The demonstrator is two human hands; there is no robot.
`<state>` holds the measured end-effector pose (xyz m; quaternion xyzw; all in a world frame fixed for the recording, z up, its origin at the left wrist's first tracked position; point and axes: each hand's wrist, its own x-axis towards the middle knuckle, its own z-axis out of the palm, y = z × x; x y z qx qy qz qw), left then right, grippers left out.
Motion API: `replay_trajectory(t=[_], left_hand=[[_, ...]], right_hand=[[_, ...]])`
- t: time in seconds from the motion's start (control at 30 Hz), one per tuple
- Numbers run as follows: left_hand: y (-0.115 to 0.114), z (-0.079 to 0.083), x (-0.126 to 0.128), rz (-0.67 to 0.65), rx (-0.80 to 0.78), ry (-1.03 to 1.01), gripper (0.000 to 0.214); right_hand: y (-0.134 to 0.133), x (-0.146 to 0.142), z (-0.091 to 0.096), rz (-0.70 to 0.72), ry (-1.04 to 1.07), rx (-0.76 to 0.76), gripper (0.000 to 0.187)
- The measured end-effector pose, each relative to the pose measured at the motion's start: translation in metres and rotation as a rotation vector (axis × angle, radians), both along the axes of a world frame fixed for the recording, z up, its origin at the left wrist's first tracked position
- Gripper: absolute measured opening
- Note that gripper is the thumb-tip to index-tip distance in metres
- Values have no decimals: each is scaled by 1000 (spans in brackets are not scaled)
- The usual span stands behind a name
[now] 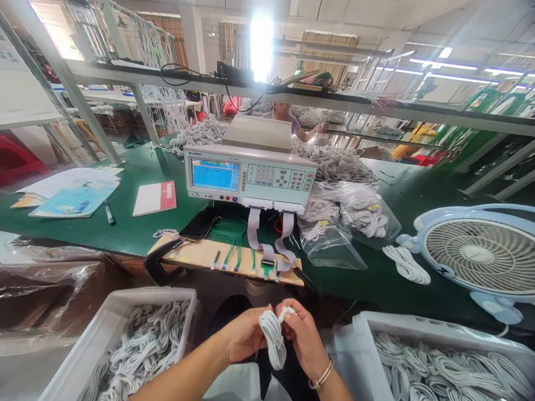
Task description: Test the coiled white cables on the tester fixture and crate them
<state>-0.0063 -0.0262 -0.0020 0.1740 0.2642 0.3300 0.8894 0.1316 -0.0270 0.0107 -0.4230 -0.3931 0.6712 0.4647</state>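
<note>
Both my hands meet low in the middle of the view, below the table's edge. My left hand [242, 334] is closed around a coiled bundle of white cable [272, 337]. My right hand [303, 334], with a bracelet on its wrist, pinches the top end of the same bundle between its fingertips. A wooden test board [200, 252] with green wires and ribbon cables lies just ahead of my hands. Behind it stands a grey cable tester [251, 177] with a blue screen.
White bins full of coiled cables sit at my left [125, 345] and right [443, 362]. A pale blue fan [476, 256] lies on the green table at the right, near bagged cables [355, 214]. Papers, a red-and-white booklet [154, 197] and a pen lie left. Another person sits behind the tester.
</note>
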Motion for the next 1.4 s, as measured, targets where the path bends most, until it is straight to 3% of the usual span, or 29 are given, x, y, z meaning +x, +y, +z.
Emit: replay_trajectory(t=[0.1, 0.2, 0.3, 0.47, 0.57, 0.7, 0.9, 1.03, 1.2, 1.4], left_hand=[[0, 0, 2, 49, 66, 62, 22], [0, -2, 5, 248, 79, 179, 36], [2, -4, 8, 412, 125, 291, 42], [10, -5, 14, 521, 265, 365, 21], [14, -7, 14, 484, 268, 373, 17], [17, -10, 6, 392, 216, 350, 19], [25, -6, -8, 304, 208, 431, 30], [32, -3, -17, 256, 237, 477, 34], [39, -3, -23, 301, 194, 517, 31], [39, -6, -11, 307, 103, 475, 30]], right_hand=[[0, 1, 3, 22, -79, 86, 15], [3, 2, 1, 25, -162, 21, 25], [8, 2, -3, 70, -237, -16, 21], [15, 2, -13, -100, -385, 116, 25], [22, 2, -21, -161, -390, 124, 31], [31, 3, -27, -93, -388, 64, 36], [39, 6, -24, -60, -465, 100, 34], [40, -1, -20, -89, -392, 78, 32], [39, -13, -19, -200, -244, -5, 31], [34, -2, -14, -82, -339, 79, 26]])
